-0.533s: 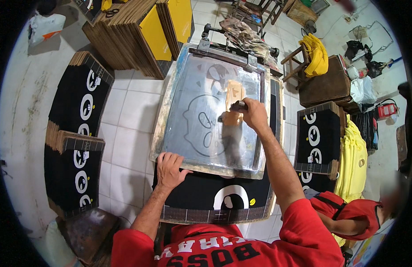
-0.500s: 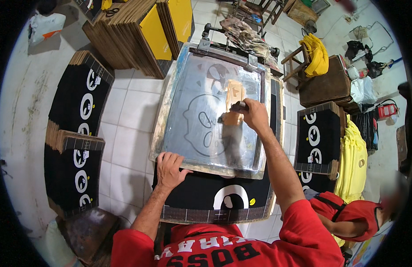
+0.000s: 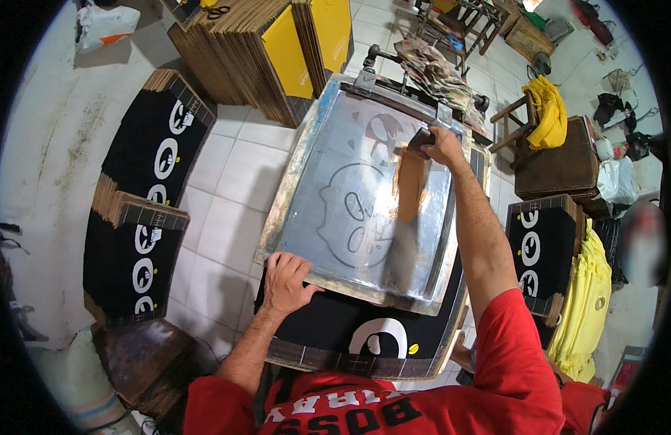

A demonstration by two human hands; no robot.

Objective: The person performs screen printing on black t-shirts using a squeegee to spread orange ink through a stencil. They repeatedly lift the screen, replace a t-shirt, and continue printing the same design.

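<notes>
"Where did the dark, flat-edged handheld block point(image 3: 420, 140) lie?"

"In the right hand point(image 3: 444, 147), whose fingers were closed around it, over the far right part of the broad, framed printing screen with grey-blue mesh point(image 3: 299, 192). The left hand point(image 3: 286, 281) rested on that screen's near left corner, fingers side by side over the edge and thumb spread out."

"What couldn't you make out?"

"The fingers covered part of the block, and I couldn't tell how its lower edge met the mesh. The screen hid most of the black cloth with a white ring and small yellow mark point(image 3: 314, 332) beneath it; only the near strip showed fully. A dark patch below the block might have been shadow."

"And the look of things?"

"The block was dark brown to black and tilted. Just on its near side ran a glossy orange-brown streak of wet-looking colour point(image 3: 412, 177). The mesh bore darker outlines: a rounded, bumpy contour with ovals inside. The frame's border was pale and stained."
</notes>
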